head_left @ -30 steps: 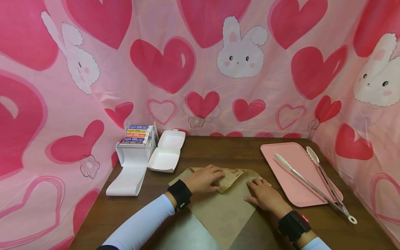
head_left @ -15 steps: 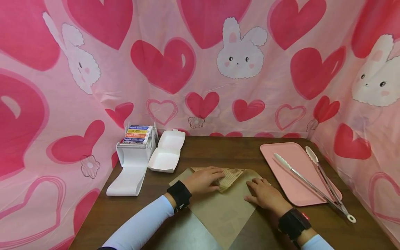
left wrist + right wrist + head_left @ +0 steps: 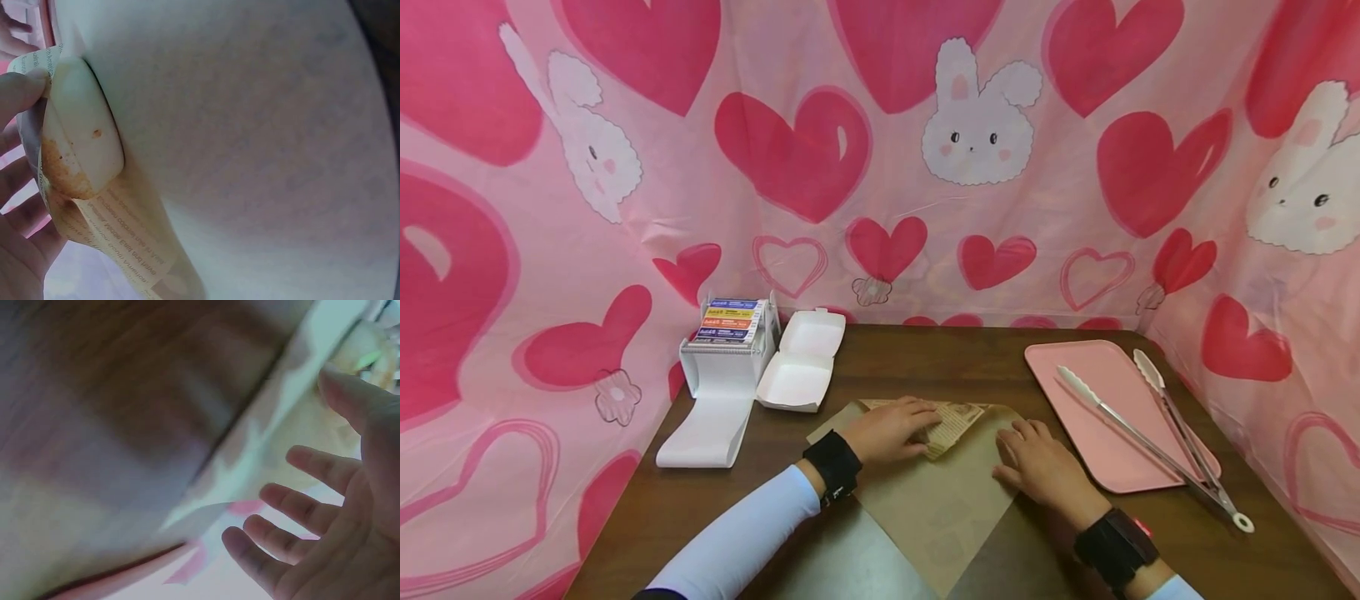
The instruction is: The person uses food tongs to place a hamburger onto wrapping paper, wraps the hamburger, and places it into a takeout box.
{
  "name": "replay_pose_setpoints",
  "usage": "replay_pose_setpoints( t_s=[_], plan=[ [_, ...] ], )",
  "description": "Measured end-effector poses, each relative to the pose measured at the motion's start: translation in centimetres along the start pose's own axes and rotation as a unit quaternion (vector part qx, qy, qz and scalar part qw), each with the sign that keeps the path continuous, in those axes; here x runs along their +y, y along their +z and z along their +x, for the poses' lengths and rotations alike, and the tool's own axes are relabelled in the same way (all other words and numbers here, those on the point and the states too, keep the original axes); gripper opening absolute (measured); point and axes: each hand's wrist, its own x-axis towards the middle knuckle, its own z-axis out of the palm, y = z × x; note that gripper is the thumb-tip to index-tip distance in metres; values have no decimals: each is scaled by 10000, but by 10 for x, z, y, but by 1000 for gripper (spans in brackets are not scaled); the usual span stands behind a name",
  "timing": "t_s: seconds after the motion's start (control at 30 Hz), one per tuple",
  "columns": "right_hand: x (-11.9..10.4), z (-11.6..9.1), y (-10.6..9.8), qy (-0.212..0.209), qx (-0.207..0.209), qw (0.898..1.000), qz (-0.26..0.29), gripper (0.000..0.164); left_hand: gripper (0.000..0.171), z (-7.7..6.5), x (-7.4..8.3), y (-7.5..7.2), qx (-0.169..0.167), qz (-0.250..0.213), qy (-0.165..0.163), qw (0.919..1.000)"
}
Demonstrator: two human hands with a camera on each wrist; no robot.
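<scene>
A sheet of brown newsprint-patterned wrapping paper lies with one corner pointing toward me and its far side folded over. In the left wrist view a pale, browned bun sits under the fold. My left hand curls round the folded paper and the bun, its thumb over the paper's edge. A bit of green shows beside the bread in the right wrist view. My right hand is over the paper's right side, fingers spread and loosely bent, gripping nothing.
Right of the paper, metal tongs lie across a pink tray, handle end past its rim. At back left stand a label dispenser with its white strip hanging out, and an open white takeout box. A patterned curtain surrounds the table.
My right hand has shifted slightly to the right, away from the fold. The left hand stays on the folded paper, and the other things keep their places.
</scene>
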Motion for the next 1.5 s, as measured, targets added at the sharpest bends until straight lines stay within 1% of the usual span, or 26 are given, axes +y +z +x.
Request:
replay_pose_setpoints(
  t_s=[0.07, 0.13, 0.23, 0.37, 0.43, 0.5, 0.6, 0.67, 0.73, 0.83, 1.0, 1.2, 1.4, 1.5],
  plan=[
    [-8, -3, -5, -308, 254, 9992, -71, 51, 53, 1, 0, 0, -81, -26, -45, 10000],
    [-20, -6, -11, -674, 396, 9969, -12, 51, 53, 1, 0, 0, -136, -60, -94, 9998],
    [-40, -12, -18, -1175, 508, 9917, 119, 50, 53, 1, 1, -2, -154, -100, -150, 9997],
    [-64, -21, -22, -1698, 608, 9834, 201, 48, 53, 2, 0, -3, -151, -111, -187, 9997],
    [-74, -26, -22, -1954, 577, 9787, 265, 47, 53, 3, -1, -2, -163, -106, -194, 9996],
    [-83, -32, -20, -2254, 459, 9725, 350, 44, 53, 3, -2, -1, -161, -110, -191, 9996],
    [-92, -38, -14, -2771, 235, 9595, 461, 37, 53, 3, -3, 0, -128, -161, -177, 9996],
    [-96, -41, -8, -3069, 144, 9507, 421, 32, 53, 3, -2, 0, -125, -194, -187, 9996],
    [-98, -43, -2, -3251, 107, 9450, 341, 29, 53, 3, -1, -1, -145, -198, -207, 9995],
    [-99, -45, 4, -3285, 62, 9441, 262, 28, 53, 3, -1, -2, -186, -187, -218, 9994],
    [-99, -47, 7, -3195, -45, 9467, 400, 24, 54, 3, 0, -1, -186, -151, -164, 9996],
    [-101, -44, 9, -3208, 219, 9464, 301, 20, 55, 2, -1, 0, -174, -109, -155, 9997],
    [-102, -42, 11, -3212, 458, 9456, 235, 17, 54, 1, -2, 1, -54, -95, -70, 9999],
    [-103, -41, 11, -3162, 710, 9459, 143, 20, 54, 1, -2, 0, -15, -87, -42, 10000]
  ],
)
